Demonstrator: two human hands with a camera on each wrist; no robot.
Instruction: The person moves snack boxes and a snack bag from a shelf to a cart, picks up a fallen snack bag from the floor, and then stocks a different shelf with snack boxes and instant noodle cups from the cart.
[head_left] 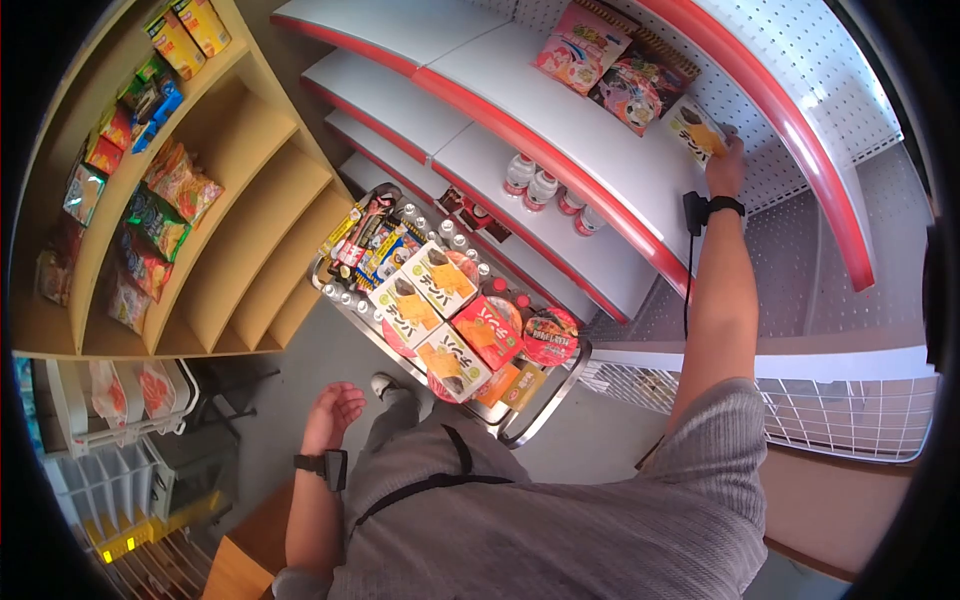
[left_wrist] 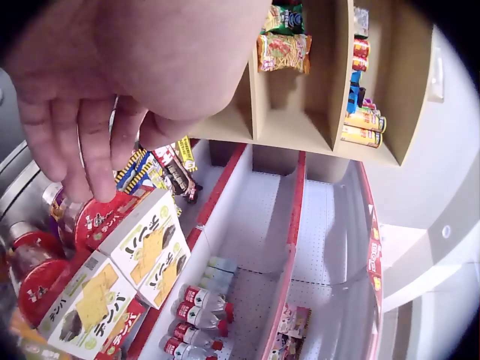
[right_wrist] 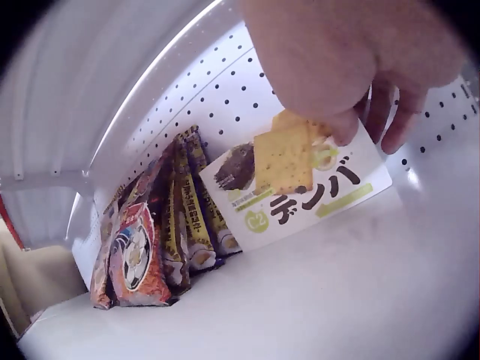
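Observation:
My right hand (head_left: 728,168) grips the end of a white cracker box (head_left: 692,130) on the upper white shelf. Seen from the right wrist, the box (right_wrist: 292,180) stands on the shelf beside upright snack bags (right_wrist: 142,247), its picture side facing out, with the thumb of my right hand (right_wrist: 360,75) on its front. Over the floor by the cart, my left hand (head_left: 335,412) is held with relaxed fingers and nothing in it. In the left wrist view the left hand (left_wrist: 112,97) hangs in front of the cart's goods, near more white cracker boxes (left_wrist: 90,311).
A metal cart (head_left: 574,385) carries boxes, cup noodles, bottles and snack packs. Water bottles (head_left: 540,188) stand on a lower white shelf. At the left is a wooden shelf unit (head_left: 262,95) with snack bags, and a wire basket (head_left: 850,420) hangs at the right.

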